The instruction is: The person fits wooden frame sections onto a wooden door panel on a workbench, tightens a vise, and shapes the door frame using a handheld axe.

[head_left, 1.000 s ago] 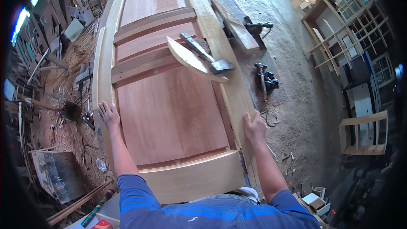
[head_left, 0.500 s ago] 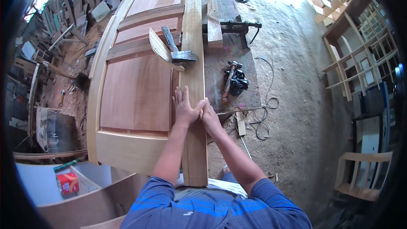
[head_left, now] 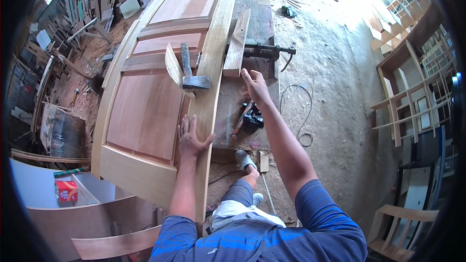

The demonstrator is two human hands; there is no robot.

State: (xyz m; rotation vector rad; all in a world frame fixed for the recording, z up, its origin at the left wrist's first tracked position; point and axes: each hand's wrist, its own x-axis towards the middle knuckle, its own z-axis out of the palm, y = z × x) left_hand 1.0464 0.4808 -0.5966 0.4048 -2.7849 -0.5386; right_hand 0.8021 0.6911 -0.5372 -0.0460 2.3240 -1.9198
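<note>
Resting left hand point(head_left: 192, 141), spread flat, on door point(head_left: 143, 111). Poising right hand point(head_left: 256, 87) at near end of wood block point(head_left: 237, 48); cannot tell if gripping. On door: hammer point(head_left: 196, 82).

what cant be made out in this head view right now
Head view:
- Far end of the pale-framed wooden door with reddish panels: cut off by the top edge.
- Palm of the left hand: hidden by the hand's own back.
- Whether the right hand touches the pale rectangular wood block: any gap is too small to tell.
- What the lumpy black object is: too dark and small.
</note>
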